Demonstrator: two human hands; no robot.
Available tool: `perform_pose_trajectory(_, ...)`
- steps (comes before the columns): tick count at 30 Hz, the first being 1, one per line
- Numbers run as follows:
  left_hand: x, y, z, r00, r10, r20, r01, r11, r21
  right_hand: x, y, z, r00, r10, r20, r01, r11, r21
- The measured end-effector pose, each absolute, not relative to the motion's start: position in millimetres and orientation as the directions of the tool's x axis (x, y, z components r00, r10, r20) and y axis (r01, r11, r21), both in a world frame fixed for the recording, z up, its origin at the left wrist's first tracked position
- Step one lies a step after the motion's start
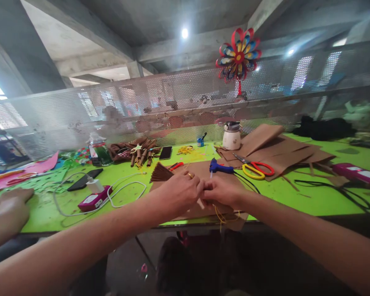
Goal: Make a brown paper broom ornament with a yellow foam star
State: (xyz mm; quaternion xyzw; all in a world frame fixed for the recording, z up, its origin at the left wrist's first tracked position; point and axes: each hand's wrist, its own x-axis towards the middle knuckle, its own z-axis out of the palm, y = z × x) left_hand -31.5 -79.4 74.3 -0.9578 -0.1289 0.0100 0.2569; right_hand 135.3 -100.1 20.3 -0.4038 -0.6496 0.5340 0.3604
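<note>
My left hand (185, 189) and my right hand (223, 192) meet over the near edge of the table, fingertips pinched together. Whatever sits between them is mostly hidden by the fingers. Yellow strings (221, 217) hang just below my right hand. Under both hands lies a sheet of brown paper (199, 167). A blue glue gun (221, 167) rests just beyond my right hand. Behind my left hand are a pleated brown paper fan (161, 172) and a red-handled tool (176, 166). Scissors with red and yellow handles (258, 170) lie farther right.
Brown paper sheets (283, 150) and a white bottle (231, 137) stand right of centre. On the left are a purple power strip (94, 199), a white cable (126, 181) and a dark phone (84, 179). Another person's hand (14, 205) rests at far left. A perforated screen (160, 94) backs the table.
</note>
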Motion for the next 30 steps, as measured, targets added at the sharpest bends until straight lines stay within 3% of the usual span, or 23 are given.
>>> perform_pose_trajectory(5, -35.5, -81.5, 60.4, 0.966, 0.254, -0.047, 0.194, -0.835, -0.514, 136.6, -104.2, 12.6, -0.412, 0.909, -0.063, 0.209, 0.027, -0.977)
perform_pose_trajectory(9, -39.1, -87.2, 50.2, 0.953, 0.289, -0.095, 0.225, -0.878, -0.423, 136.6, -107.4, 10.8, -0.463, 0.868, -0.18, 0.344, -0.011, -0.939)
perform_pose_trajectory(15, -53.6, -86.3, 43.1, 0.911, 0.398, -0.109, 0.348, -0.883, -0.314, 155.0, -102.9, 10.6, -0.643, 0.729, -0.235, 0.365, 0.021, -0.931)
perform_pose_trajectory(18, -63.0, -77.3, 41.0, 0.893, 0.45, -0.024, 0.422, -0.853, -0.306, 179.9, -96.2, 18.7, -0.593, 0.754, -0.284, 0.438, 0.006, -0.899)
perform_pose_trajectory(24, -70.5, -52.2, 31.7, 0.838, 0.545, 0.037, 0.537, -0.809, -0.24, 239.3, -79.3, 41.8, -0.412, 0.892, -0.183, 0.548, 0.083, -0.832)
perform_pose_trajectory(27, -73.6, -37.8, 24.0, 0.825, 0.562, 0.051, 0.559, -0.801, -0.213, 269.4, -68.4, 48.4, -0.269, 0.954, -0.132, 0.698, 0.098, -0.709)
perform_pose_trajectory(30, -78.7, -22.6, 24.8, 0.807, 0.59, 0.037, 0.584, -0.786, -0.202, 288.4, -54.2, 47.0, -0.111, 0.994, 0.015, 0.891, 0.106, -0.441)
